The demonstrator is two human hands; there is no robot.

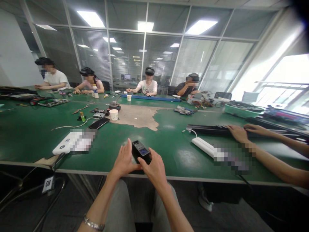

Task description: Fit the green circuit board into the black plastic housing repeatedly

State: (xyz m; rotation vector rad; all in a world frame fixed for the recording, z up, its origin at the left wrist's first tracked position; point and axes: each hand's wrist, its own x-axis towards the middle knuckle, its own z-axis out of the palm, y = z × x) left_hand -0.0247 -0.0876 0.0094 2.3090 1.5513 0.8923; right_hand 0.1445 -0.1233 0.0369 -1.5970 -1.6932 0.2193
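Observation:
A black box-shaped device (138, 149) with a small bluish screen and a row of buttons sits near the table's front edge, in front of me. Its near right end is between the thumb and fingers of my right hand (155, 166), which is closed around that end. Along the device's left side stands my left hand (123, 161), fingers stretched upward and thumb pointing right toward the near end. Whether that thumb touches the device I cannot tell. The underside of the device is hidden.
On the green table (172, 154) lie a white power bank (63, 145), a dark phone (98, 123), a paper cup (113, 114) and, to the right, a white power strip (204, 147). A neighbour's hands (238, 132) rest on a long black rail (205, 129). Several people sit across the table.

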